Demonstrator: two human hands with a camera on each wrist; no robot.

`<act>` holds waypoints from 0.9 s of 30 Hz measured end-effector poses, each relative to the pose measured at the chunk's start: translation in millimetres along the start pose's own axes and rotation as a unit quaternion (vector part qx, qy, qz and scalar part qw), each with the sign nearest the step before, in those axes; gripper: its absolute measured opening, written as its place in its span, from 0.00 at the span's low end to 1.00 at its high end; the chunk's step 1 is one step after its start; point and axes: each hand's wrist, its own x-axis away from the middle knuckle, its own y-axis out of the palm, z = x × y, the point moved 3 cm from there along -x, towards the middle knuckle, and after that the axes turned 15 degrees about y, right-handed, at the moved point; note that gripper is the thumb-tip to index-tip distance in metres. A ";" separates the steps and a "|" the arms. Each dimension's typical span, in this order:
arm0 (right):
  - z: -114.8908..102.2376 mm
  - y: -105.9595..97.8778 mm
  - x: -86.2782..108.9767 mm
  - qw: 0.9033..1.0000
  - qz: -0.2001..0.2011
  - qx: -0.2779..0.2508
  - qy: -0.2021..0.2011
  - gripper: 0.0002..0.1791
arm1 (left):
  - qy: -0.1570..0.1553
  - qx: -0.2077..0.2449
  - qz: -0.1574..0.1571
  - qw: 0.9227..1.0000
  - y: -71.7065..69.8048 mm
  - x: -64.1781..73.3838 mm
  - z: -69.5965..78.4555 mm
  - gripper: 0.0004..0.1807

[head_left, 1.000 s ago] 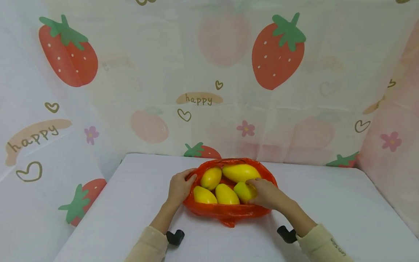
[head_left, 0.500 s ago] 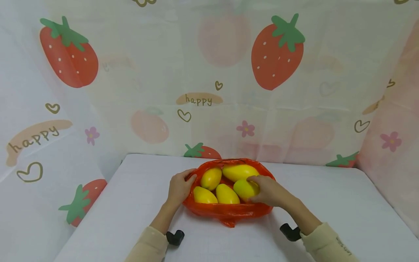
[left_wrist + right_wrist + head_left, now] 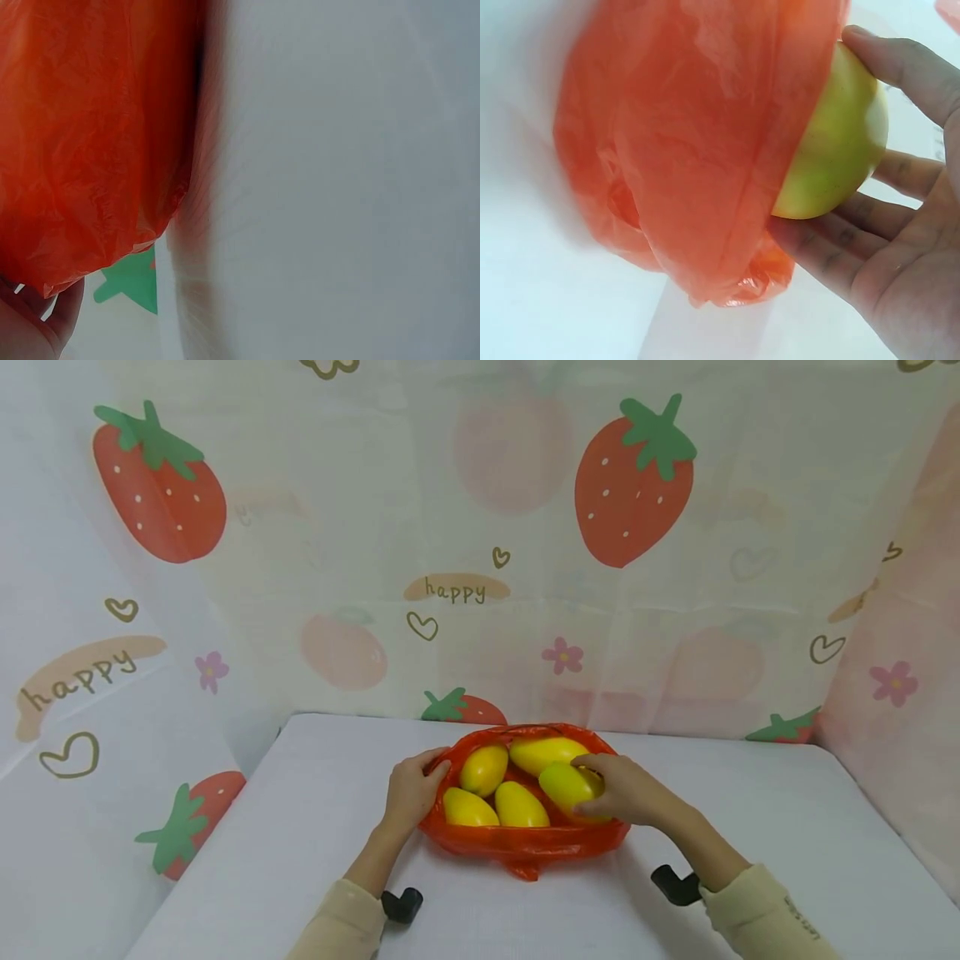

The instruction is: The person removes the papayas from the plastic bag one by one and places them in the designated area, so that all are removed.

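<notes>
Gripping the greenish mango point(image 3: 564, 787) at the red bag point(image 3: 517, 843)'s right end, the right hand point(image 3: 624, 789) may snag its limp rim; the left hand point(image 3: 411, 787) pinches the left edge.

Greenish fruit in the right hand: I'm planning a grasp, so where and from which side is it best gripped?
The greenish fruit is probably best gripped round its right end, coming from the right, as the right hand does: that end is rounded, while yellow fruits lie to its left and behind.
</notes>
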 end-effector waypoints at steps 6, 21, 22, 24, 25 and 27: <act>1.7 -4.1 0.0 1.000 -0.002 -0.002 0.006 0.37 | 0.002 -0.002 -0.001 1.000 0.6 0.0 -1.1 0.17; 2.4 -20.9 1.7 1.000 0.001 -0.008 0.008 0.38 | 0.000 -0.001 0.003 1.000 -0.6 -1.3 -3.8 0.16; 2.8 -22.3 1.4 1.000 0.001 -0.010 0.008 0.38 | 0.000 0.000 0.003 1.000 -0.8 -1.5 -3.9 0.16; 3.6 -24.6 0.7 1.000 0.005 -0.012 0.004 0.37 | 0.001 0.000 0.004 1.000 -0.8 -1.8 -4.2 0.16; 4.2 -25.6 0.4 1.000 0.006 -0.013 0.002 0.36 | 0.002 0.000 0.003 1.000 -0.7 -1.9 -4.4 0.16; 4.9 -27.5 0.3 1.000 0.010 -0.015 -0.001 0.35 | 0.002 0.002 0.003 1.000 -0.3 -1.9 -4.9 0.16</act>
